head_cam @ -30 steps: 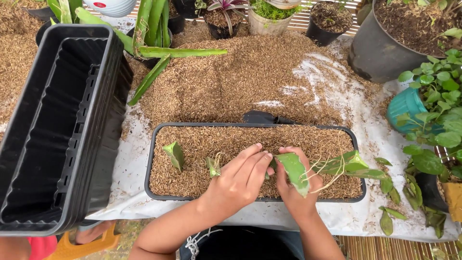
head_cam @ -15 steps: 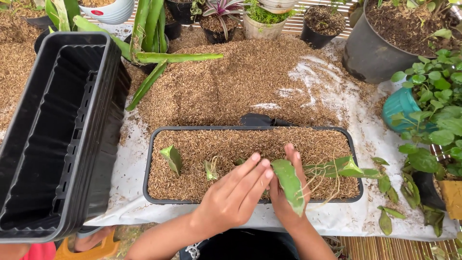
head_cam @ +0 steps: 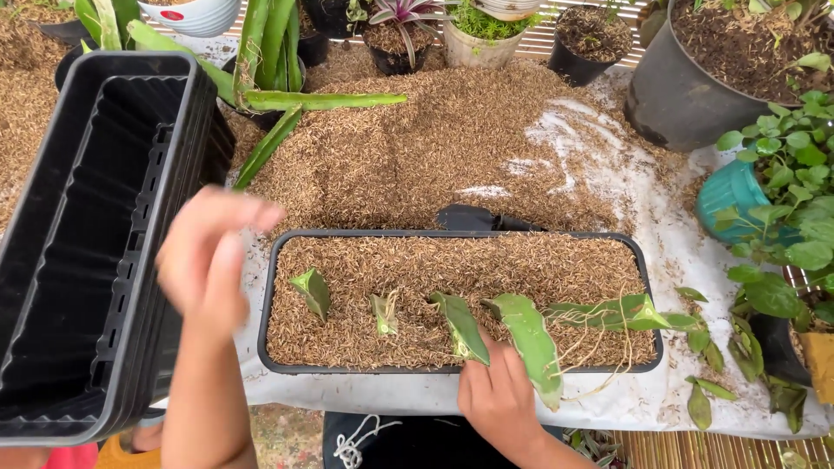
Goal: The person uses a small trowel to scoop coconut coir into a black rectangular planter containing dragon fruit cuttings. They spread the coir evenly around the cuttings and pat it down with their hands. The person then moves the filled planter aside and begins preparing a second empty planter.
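Note:
A black rectangular tray filled with brown husk lies in front of me. Two small green cuttings stand in the husk on its left. My right hand rests at the tray's near rim. It grips the base of a broad green leaf cutting, and a narrower cutting stands just beside its thumb. Another rooted cutting lies on the husk to the right. My left hand is lifted above the tray's left end, blurred, with nothing in it.
A stack of empty black planters stands at the left. Behind the tray, a heap of husk covers a white sheet, with a black scoop in front. Potted plants line the back and right, including a teal pot. Loose leaves lie at the right.
My left hand has lifted off the husk and swung up and to the left. A narrow cutting now stands where both hands were pressing. My right hand has drawn back to the near rim.

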